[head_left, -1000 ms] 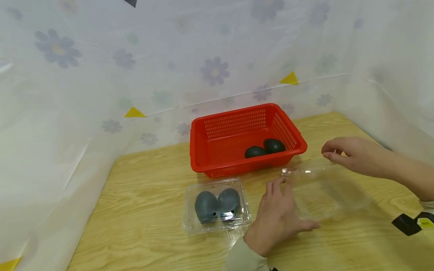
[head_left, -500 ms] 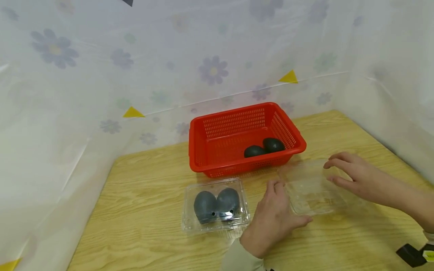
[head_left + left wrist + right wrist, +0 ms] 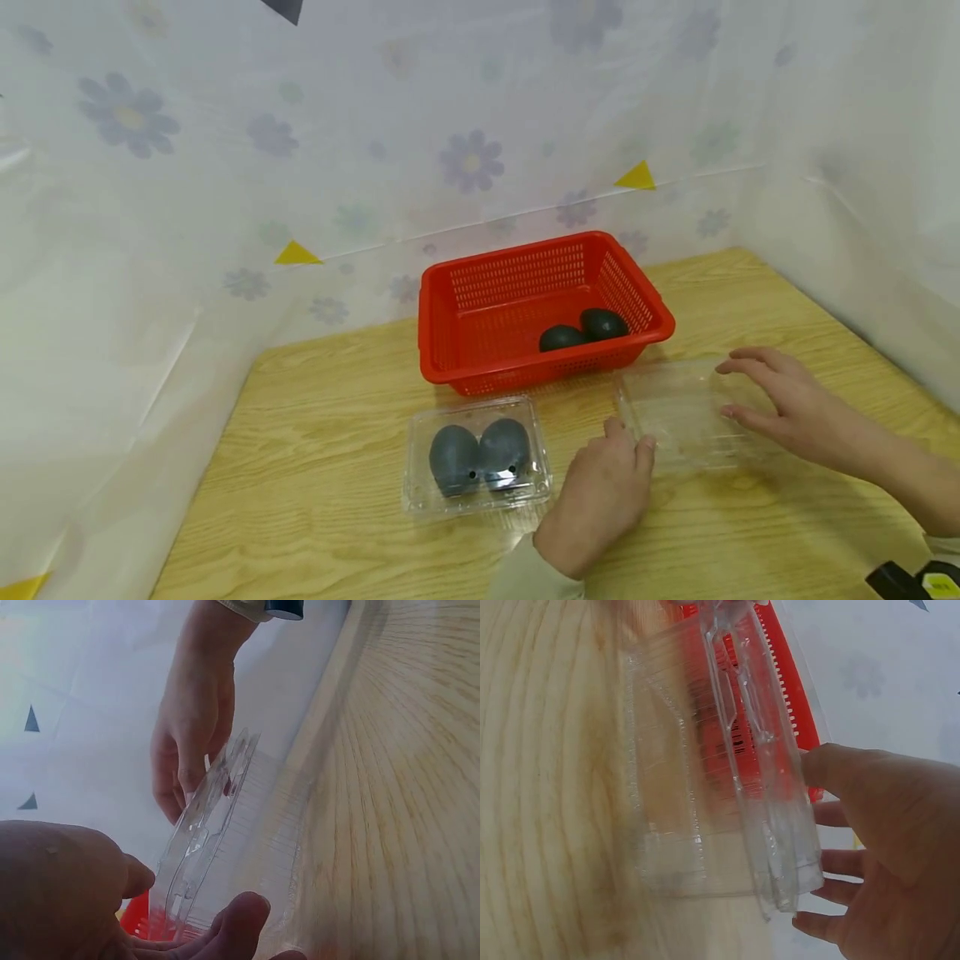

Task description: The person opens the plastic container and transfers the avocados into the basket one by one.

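Note:
An empty-looking clear plastic clamshell box [image 3: 675, 417] lies on the table at right, its lid down over its base, as the right wrist view shows from the side [image 3: 667, 847]. My left hand [image 3: 600, 492] has its fingers curled at the box's near left edge; in the left wrist view its thumb and fingers hold the box's corner. My right hand [image 3: 795, 408] is over the far side, its fingers spread and bent, with the fingertips right at the lid's rim in the right wrist view.
A second clear box [image 3: 480, 492] holding two dark egg-shaped things like avocados [image 3: 504, 450] lies left of my left hand. Behind stands a red basket [image 3: 442, 325] with two more dark ones [image 3: 603, 323]. A patterned sheet [image 3: 337, 167] hangs behind the wooden table [image 3: 315, 500].
My right hand has moved down and toward the box, whose raised lid has come down. My left hand's thumb has drawn in and its fingers have curled at the box's edge.

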{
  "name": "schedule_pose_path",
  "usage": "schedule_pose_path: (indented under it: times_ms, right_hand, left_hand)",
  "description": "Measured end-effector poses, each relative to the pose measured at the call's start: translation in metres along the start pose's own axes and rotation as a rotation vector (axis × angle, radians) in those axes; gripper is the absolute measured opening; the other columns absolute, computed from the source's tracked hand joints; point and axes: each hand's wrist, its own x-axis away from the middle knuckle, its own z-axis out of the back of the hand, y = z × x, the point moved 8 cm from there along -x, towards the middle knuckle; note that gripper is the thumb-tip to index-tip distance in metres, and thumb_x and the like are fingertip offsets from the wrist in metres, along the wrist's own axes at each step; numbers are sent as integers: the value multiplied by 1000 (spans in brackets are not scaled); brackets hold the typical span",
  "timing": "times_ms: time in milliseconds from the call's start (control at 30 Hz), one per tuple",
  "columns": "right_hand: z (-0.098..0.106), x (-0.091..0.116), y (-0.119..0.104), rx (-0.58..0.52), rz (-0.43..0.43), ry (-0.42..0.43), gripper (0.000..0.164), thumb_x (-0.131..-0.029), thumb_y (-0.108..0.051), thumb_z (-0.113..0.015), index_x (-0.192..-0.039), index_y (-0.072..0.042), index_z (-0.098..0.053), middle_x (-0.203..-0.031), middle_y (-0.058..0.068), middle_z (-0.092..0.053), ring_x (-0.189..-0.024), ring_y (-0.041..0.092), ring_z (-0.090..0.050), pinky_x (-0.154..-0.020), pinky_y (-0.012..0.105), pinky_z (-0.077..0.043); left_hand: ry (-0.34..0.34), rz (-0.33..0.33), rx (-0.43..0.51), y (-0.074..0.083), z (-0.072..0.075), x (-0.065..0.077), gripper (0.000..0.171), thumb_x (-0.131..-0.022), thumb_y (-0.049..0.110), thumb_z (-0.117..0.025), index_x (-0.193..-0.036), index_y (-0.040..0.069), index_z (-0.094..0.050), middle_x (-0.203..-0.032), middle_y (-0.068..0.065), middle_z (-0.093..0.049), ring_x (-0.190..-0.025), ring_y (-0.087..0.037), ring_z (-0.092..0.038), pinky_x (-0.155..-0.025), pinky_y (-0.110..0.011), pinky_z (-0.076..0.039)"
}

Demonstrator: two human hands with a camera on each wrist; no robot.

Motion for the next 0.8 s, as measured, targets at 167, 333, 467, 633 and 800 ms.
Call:
schedule_pose_path:
  times_ms: [167, 333, 467, 633, 800]
  right_hand:
    - [-2, 4, 10, -55, -108, -11, 60, -88, -18, -75, -136, 0, -45, -134, 27, -43, -119, 48, -41, -84, 63, -38]
    - [-4, 5, 17, -77, -174, -27, 62, -91, -22, -72, -139, 1, -41, -135, 27, -42, -114, 47, -45, -78, 62, -45]
    - [-6, 5, 20, -106, -212, -18, 62, -92, -24, -71, -139, 2, -41, -136, 31, -40, -111, 49, -46, -75, 63, -47]
    - [-8, 9, 27, -151, -232, -8, 67, -92, -24, -71, -142, 5, -38, -137, 33, -39, -117, 50, -42, -80, 37, -49]
    - [-11, 18, 41, -229, -304, -82, 75, -95, -24, -68, -147, 8, -26, -138, 36, -37, -117, 52, -44, -75, 23, -49]
  left_hand:
    - [-96, 70, 216, -6, -12, 3, 37, -100, 51, -50, -99, 15, -52, -63, -4, -60, -52, -17, -60, -56, -29, -47]
    - [-260, 96, 610, -8, -34, 12, 30, -99, 48, -54, -91, 19, -50, -67, 2, -65, -44, -17, -61, -54, -27, -50]
    - [-321, 54, 829, -7, -45, 12, 30, -102, 43, -50, -95, 13, -51, -71, -1, -69, -51, -25, -67, -51, -34, -56]
    - [-259, 92, 1029, -10, -51, 9, 25, -103, 34, -52, -99, 9, -46, -75, -8, -72, -66, -46, -70, -50, -35, -56]
    - [-198, 104, 1145, -11, -54, 9, 21, -104, 28, -49, -100, 8, -42, -78, -14, -74, -72, -56, -67, -52, -38, -58]
